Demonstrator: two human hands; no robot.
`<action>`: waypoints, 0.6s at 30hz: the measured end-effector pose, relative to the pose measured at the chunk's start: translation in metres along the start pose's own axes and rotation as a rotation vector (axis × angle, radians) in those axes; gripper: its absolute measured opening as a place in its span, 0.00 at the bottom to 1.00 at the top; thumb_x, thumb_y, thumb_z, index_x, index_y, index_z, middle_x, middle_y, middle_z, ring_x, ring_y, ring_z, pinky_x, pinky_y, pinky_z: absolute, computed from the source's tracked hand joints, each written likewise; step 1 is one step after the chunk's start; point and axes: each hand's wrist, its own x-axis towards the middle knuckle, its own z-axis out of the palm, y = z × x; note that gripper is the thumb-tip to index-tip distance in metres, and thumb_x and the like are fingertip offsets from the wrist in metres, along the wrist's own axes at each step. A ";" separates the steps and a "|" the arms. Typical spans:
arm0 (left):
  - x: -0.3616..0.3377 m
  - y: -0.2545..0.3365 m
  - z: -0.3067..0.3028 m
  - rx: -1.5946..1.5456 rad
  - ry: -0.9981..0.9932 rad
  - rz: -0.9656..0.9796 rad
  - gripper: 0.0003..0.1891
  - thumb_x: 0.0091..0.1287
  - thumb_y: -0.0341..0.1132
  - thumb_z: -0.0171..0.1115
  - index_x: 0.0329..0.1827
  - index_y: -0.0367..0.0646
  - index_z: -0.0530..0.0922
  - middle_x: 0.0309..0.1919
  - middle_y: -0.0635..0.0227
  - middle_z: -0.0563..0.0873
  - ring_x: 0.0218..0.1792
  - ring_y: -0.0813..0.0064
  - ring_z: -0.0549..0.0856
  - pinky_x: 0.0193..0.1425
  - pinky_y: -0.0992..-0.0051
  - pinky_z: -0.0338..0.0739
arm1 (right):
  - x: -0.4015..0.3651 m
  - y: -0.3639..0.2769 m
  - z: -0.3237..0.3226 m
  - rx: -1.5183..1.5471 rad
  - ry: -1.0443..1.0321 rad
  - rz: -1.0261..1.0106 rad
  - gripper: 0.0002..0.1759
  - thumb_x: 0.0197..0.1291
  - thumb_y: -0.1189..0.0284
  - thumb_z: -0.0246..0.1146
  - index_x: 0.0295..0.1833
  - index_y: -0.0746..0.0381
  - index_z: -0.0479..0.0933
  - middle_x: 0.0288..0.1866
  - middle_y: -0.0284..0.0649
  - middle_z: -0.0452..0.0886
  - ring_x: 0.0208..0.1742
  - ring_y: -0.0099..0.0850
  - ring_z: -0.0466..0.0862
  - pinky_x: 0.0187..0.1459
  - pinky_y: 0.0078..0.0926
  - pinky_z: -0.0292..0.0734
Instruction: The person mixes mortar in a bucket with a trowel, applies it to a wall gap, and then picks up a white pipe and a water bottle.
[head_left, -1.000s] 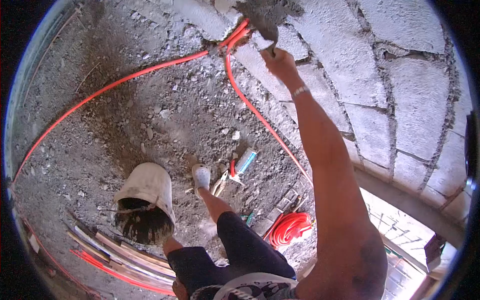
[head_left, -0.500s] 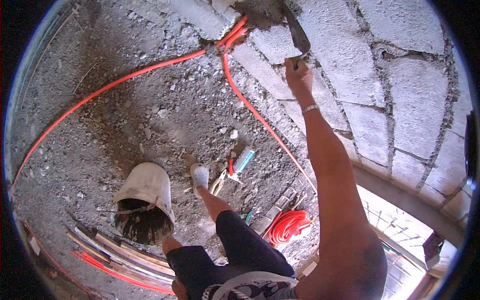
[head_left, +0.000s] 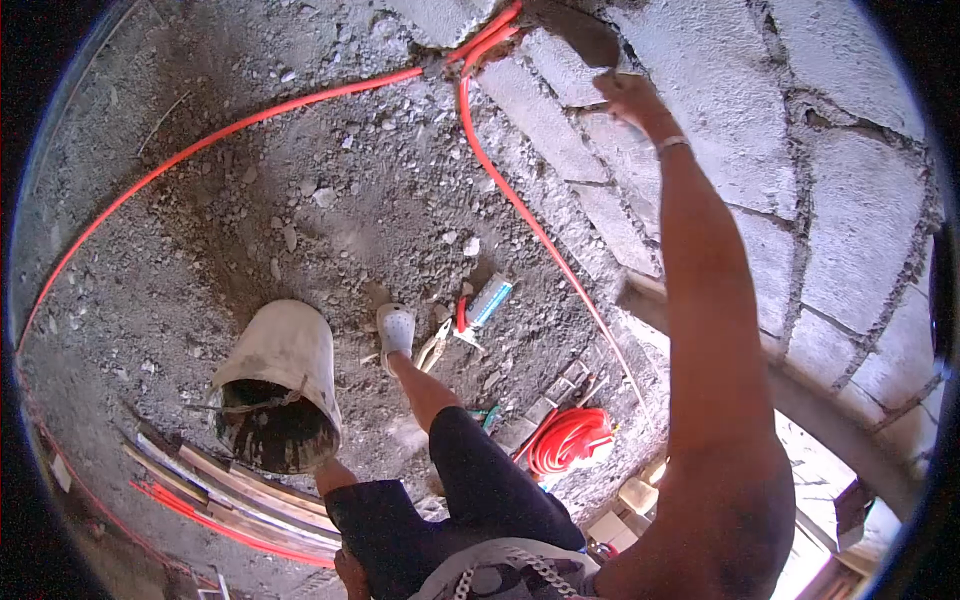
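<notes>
Trowel (head_left: 580, 36) at wall (head_left: 715, 90)
Right hand (head_left: 632, 98) clenched on near end, likely for steering; left hand (head_left: 352, 574) by thigh (head_left: 372, 520), cannot tell if closed

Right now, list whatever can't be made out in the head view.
All in the head view:
Left hand: cut off by the bottom edge; whether it holds anything is unclear.
Trowel: handle mostly hidden by the right hand; tip lost near the top edge.
Bucket: shadow hides its bottom.
Blue-and-white package: print too small.
</notes>
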 end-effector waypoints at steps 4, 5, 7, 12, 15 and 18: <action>-0.001 0.013 -0.005 0.049 0.056 0.127 0.17 0.66 0.39 0.47 0.53 0.38 0.72 0.31 0.49 0.79 0.37 0.52 0.78 0.39 0.57 0.71 | -0.068 -0.003 -0.019 -0.085 0.059 0.195 0.20 0.59 0.58 0.58 0.32 0.67 0.75 0.18 0.38 0.76 0.16 0.25 0.75 0.18 0.27 0.69; -0.001 0.015 -0.006 -0.032 0.117 0.209 0.19 0.66 0.41 0.48 0.51 0.35 0.72 0.32 0.50 0.80 0.36 0.55 0.79 0.39 0.59 0.72 | -0.081 0.021 -0.002 0.066 0.101 0.214 0.19 0.57 0.56 0.59 0.33 0.64 0.76 0.16 0.36 0.75 0.16 0.25 0.75 0.19 0.27 0.70; 0.004 0.054 -0.039 -0.729 -0.043 -0.121 0.25 0.65 0.48 0.53 0.48 0.28 0.73 0.37 0.49 0.81 0.39 0.59 0.80 0.44 0.64 0.73 | -0.114 0.021 0.026 0.243 0.169 0.301 0.17 0.55 0.57 0.62 0.33 0.61 0.76 0.14 0.34 0.73 0.15 0.24 0.73 0.19 0.26 0.70; 0.046 0.074 -0.043 -0.997 -0.079 -0.128 0.36 0.50 0.49 0.70 0.58 0.35 0.70 0.49 0.57 0.79 0.48 0.66 0.78 0.55 0.70 0.71 | -0.232 -0.050 0.116 0.427 -0.144 0.248 0.16 0.56 0.59 0.62 0.33 0.61 0.75 0.16 0.31 0.71 0.16 0.20 0.71 0.19 0.20 0.68; 0.057 0.054 -0.042 -0.809 -0.005 -0.179 0.41 0.43 0.57 0.72 0.53 0.32 0.73 0.47 0.51 0.81 0.49 0.59 0.80 0.52 0.67 0.74 | -0.310 -0.131 0.165 0.318 -0.481 0.126 0.16 0.58 0.59 0.61 0.36 0.64 0.76 0.22 0.36 0.76 0.21 0.22 0.76 0.24 0.22 0.72; 0.068 0.039 -0.047 -0.644 -0.020 -0.257 0.46 0.40 0.62 0.71 0.52 0.28 0.73 0.46 0.46 0.80 0.49 0.54 0.80 0.52 0.65 0.74 | -0.367 -0.230 0.199 -0.068 -0.626 -0.348 0.17 0.57 0.58 0.59 0.38 0.63 0.76 0.32 0.48 0.80 0.34 0.44 0.81 0.37 0.34 0.75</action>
